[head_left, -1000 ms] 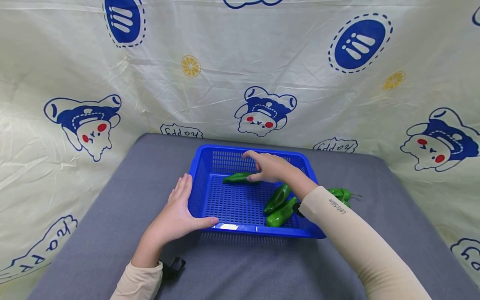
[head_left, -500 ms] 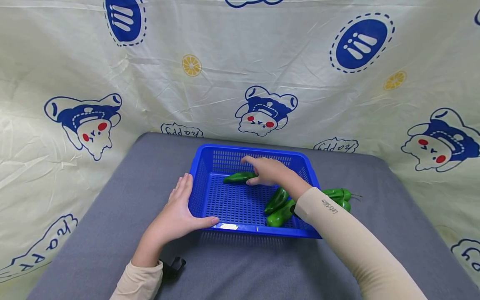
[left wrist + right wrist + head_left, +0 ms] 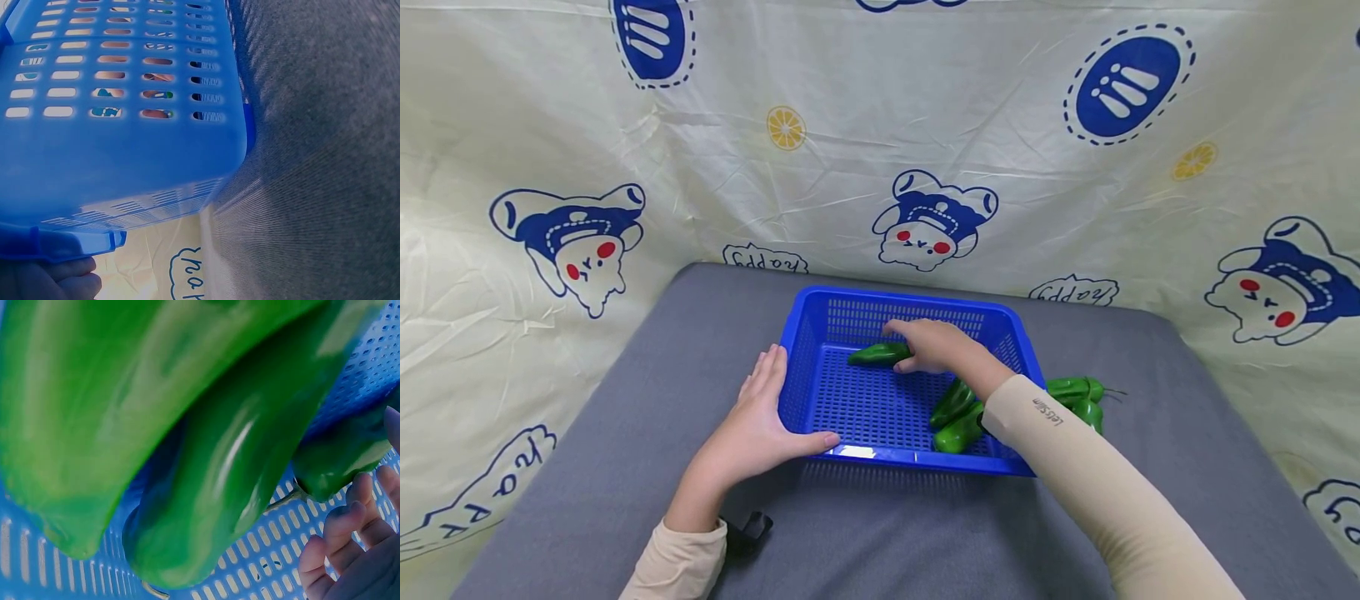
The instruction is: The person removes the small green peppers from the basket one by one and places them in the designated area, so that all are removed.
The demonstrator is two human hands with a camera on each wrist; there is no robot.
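Three long, glossy green peppers (image 3: 953,406) in the blue perforated plastic basket (image 3: 917,459): two at the near right corner, the far pepper (image 3: 874,356) toward the back wall. Right hand (image 3: 934,344): thumb and fingers bent around that one's end; can't tell if gripping. Left hand (image 3: 760,425): fingers straight, thumb on near rim, good for bracing. Best pinch mid-body. More green peppers (image 3: 1070,388) outside, right.

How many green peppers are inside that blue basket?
3 in sight: a back pepper at the right hand, and a middle pepper and front pepper side by side, near right. The arm might hide more.
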